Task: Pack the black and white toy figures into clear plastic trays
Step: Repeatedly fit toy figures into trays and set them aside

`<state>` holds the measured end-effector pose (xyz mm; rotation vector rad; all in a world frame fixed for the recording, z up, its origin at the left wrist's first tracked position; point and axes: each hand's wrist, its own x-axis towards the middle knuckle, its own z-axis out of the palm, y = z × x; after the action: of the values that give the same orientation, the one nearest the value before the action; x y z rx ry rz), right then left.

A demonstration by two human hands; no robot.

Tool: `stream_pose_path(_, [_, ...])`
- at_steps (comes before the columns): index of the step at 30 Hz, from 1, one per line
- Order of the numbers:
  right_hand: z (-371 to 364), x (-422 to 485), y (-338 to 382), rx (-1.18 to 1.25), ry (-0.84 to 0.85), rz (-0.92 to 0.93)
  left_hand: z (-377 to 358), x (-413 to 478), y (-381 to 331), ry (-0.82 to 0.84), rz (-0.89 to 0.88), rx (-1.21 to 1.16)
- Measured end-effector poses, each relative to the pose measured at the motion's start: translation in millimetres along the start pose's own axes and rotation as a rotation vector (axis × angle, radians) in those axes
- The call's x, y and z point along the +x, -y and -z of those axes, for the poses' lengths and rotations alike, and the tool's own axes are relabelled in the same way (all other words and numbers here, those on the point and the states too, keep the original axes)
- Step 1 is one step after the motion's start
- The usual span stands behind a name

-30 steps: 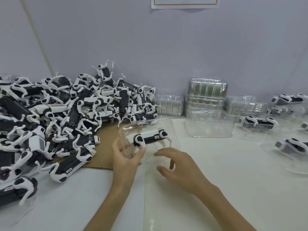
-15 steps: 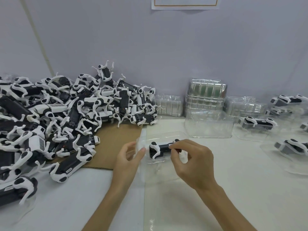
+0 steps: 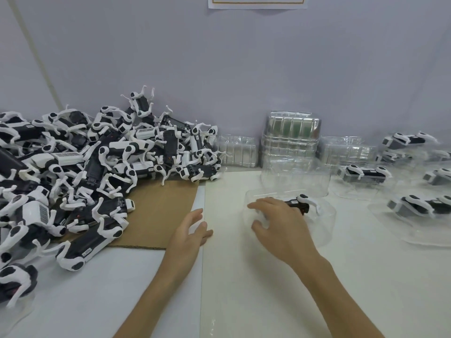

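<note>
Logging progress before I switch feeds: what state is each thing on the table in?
Left hand: open, holding nothing.
Right hand: grips the left end of the tray.
Tray: on the table, holds one toy figure.
Toy figure: partly hidden by the hand.
Pile of figures: loose, unpacked.
Stack of trays: empty, nested.
Trays at right: filled, one figure each.
Cardboard: flat, partly under the pile.

The right hand (image 3: 280,223) curls its fingers over a clear tray (image 3: 322,230) that holds one toy figure (image 3: 301,203), whose far end shows past the knuckles. The left hand (image 3: 192,230) rests on the white table (image 3: 244,289), fingers relaxed, just beside a cardboard sheet (image 3: 161,211). To the left is a heap of loose figures (image 3: 85,172). Against the wall are stacked empty trays (image 3: 290,140). At the right are packed trays (image 3: 419,208), each holding a figure.
</note>
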<state>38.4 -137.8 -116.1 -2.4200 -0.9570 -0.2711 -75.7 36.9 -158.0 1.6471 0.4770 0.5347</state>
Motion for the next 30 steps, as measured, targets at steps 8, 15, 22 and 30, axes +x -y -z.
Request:
stream_pose_path(8, [27, 12, -49, 0.023, -0.138, -0.359, 0, -3, -4, -0.013, 0.018, -0.012])
stream_pose_path(15, [39, 12, -74, 0.052, -0.339, -0.549, -1, -7, -8, -0.009, 0.021, -0.012])
stream_pose_path(22, [32, 48, -44, 0.156, -0.383, -0.144, 0, -8, -8, 0.032, 0.018, 0.048])
stream_pose_path(30, [28, 119, -79, -0.551, 0.123, -0.190, 4, -9, -7, 0.072, 0.000, 0.091])
